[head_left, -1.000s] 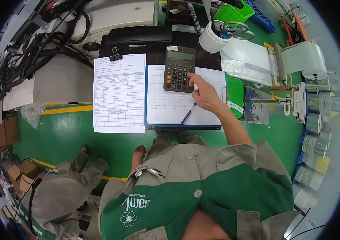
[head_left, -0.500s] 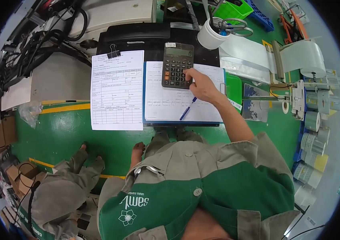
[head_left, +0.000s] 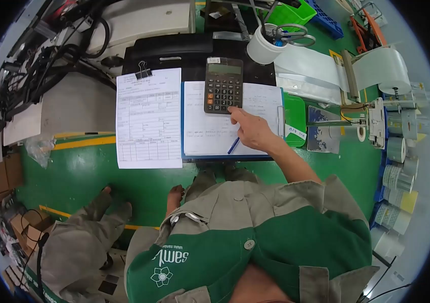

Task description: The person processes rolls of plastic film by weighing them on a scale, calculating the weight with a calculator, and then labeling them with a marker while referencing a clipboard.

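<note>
My right hand is over the clipboard papers, holding nothing. Its index finger is stretched out to the bottom-right keys of the dark calculator, and the other fingers bend in. No digits can be read on the calculator display. A blue pen lies on the written sheet, partly covered by the hand. Under that sheet is a blue clipboard. A printed form with a black binder clip lies to its left. My left hand hangs low beside my leg, fingers curled, with nothing visible in it.
A white tub with scissors stands at the back. Right of the clipboard are a green tray and plastic film from a roll. Another person is at lower left. Cables lie at upper left.
My right hand has shifted down and slightly left, from the right-hand keys to the bottom keys. The display showed 19 before; now no digits are readable. The view has tilted slightly.
</note>
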`<state>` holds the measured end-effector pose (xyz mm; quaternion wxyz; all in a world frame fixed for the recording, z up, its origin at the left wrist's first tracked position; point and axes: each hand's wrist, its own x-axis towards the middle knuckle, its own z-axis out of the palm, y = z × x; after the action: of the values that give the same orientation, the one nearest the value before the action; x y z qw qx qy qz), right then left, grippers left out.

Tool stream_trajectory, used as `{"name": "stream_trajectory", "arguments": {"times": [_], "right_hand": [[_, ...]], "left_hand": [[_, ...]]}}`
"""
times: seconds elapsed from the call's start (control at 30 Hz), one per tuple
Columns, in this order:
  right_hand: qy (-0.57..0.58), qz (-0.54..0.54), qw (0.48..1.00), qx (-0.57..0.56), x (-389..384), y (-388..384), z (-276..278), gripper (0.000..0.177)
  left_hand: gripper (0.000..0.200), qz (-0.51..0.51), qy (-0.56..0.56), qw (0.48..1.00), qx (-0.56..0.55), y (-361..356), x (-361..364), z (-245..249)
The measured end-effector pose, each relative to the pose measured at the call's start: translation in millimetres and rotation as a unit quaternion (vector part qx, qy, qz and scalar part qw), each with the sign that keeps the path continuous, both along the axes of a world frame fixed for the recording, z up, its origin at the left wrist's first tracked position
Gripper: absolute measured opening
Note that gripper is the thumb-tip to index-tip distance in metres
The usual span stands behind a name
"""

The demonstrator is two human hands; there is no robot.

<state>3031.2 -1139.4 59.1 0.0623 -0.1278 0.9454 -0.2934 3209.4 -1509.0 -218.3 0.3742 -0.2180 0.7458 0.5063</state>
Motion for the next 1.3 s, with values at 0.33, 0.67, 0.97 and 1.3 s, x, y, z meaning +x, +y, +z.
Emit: {"name": "stream_trajectory", "arguments": {"times": [0.33, 0.67, 0.97, 1.3], "right_hand": [[-0.075, 0.03, 0.994, -0.071, 43, -21, 14, 0.016], [-0.119, 0.026, 0.992, -0.044, 61, -16, 8, 0.009], [-0.106, -0.043, 0.992, -0.058, 69, -9, 7, 0.01], [-0.084, -0.067, 0.991, -0.075, 95, 2, 19, 0.01]], "left_hand": [[0.036, -0.057, 0.061, 0.995, 0.056, -21, 5, -56], [0.037, -0.127, 0.103, 0.985, 0.045, -30, -5, -57], [0.015, -0.531, 0.26, 0.799, -0.108, -37, -7, -104], [0.018, -0.395, -0.018, 0.918, -0.039, 3, -26, -91]]}}
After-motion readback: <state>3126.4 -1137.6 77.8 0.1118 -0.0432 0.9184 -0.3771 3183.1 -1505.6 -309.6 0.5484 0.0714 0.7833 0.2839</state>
